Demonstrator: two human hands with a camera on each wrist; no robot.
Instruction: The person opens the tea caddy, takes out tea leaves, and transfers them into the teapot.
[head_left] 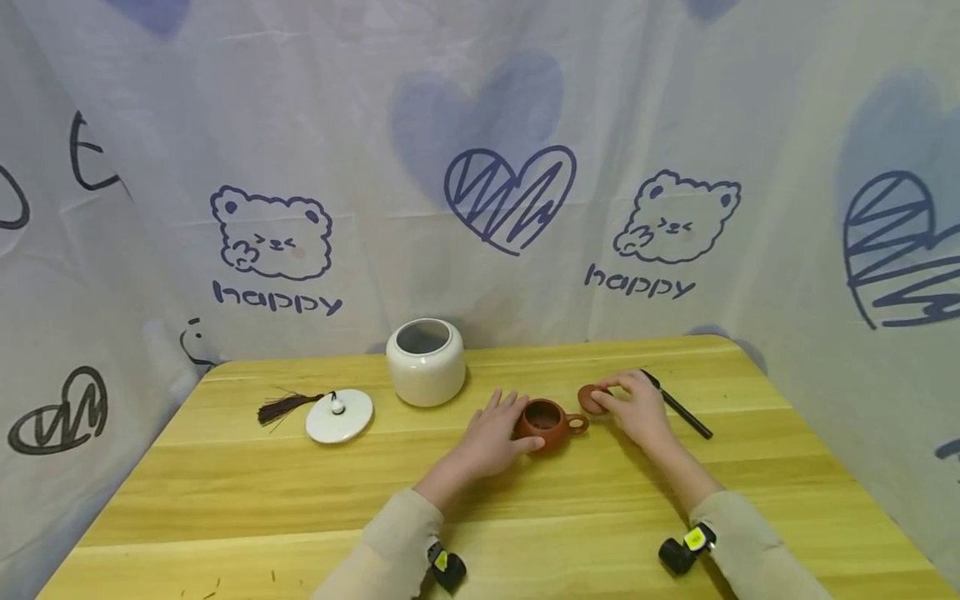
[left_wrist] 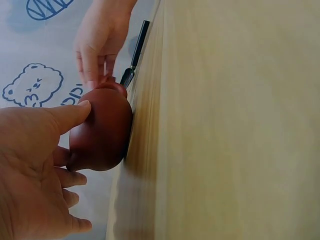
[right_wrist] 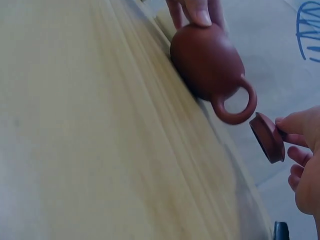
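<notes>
A reddish-brown clay teapot [head_left: 555, 442] stands uncovered on the table, its looped handle toward the right. My left hand [head_left: 491, 433] holds the pot from the left, thumb on the near side of its body and fingers around the far side. In the left wrist view the thumb presses the belly of the teapot [left_wrist: 102, 132]. With thumb and fingertips, my right hand [head_left: 639, 408] pinches the knob of the small clay lid [right_wrist: 270, 137]. The lid hangs tilted just beyond the teapot's handle [right_wrist: 235, 115], apart from it.
A white ceramic jar [head_left: 426, 373] stands open behind the left hand. Left of it lies a white round lid [head_left: 341, 421] with a dark tassel [head_left: 288, 407]. A slim black tool [head_left: 686, 411] with a scoop-like end lies right of the right hand. A printed cloth [head_left: 487, 292] hangs behind the table.
</notes>
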